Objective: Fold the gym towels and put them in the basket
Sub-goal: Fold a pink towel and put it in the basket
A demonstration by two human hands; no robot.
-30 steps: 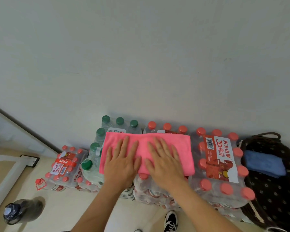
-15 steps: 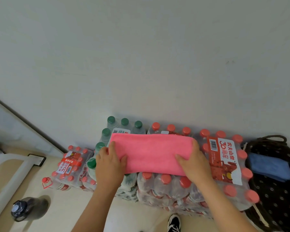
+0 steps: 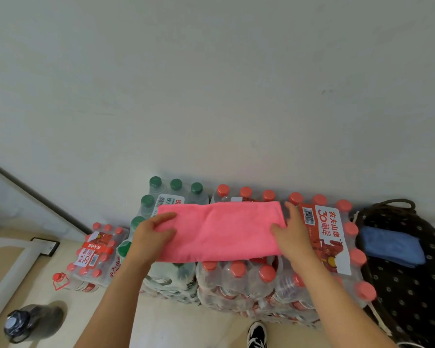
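— Both hands have slid out from the middle of the pink towel (image 3: 221, 231) to its two short ends. 1 s ago they lay flat side by side on top of it.

— Where's the towel now?

— Folded into a long strip, flat across the tops of shrink-wrapped bottle packs stacked vs. the wall. Its left end sits on the green-capped pack (image 3: 166, 197). The rest runs over red-capped bottles (image 3: 236, 272), up to the labelled red-capped pack (image 3: 324, 237). Not in the basket yet.

— L hand?

— L hand (image 3: 151, 233) is at the left end. Thumb and forefinger are curled over the cloth and grip it. The upper of the fingers (image 3: 167, 216) lies on the pink surface.

— R hand?

— R hand (image 3: 293, 237) is at the right end, thumb on top of the cloth. The other fingers (image 3: 290, 209) run fairly straight along the end edge. Underside is hidden, so can't tell if it pinches the towel or only presses it.

— Basket?

— Dark dotted basket (image 3: 412, 297) w/ a rope handle, just right of the packs. A folded blue towel (image 3: 392, 246) lies inside.

— Anything else?

— Small red-capped pack (image 3: 96, 252) on the floor to the left, well apart from the basket. Dark bottle (image 3: 28, 322) on the floor bottom left. One black-and-white shoe (image 3: 258, 334) at the bottom edge.
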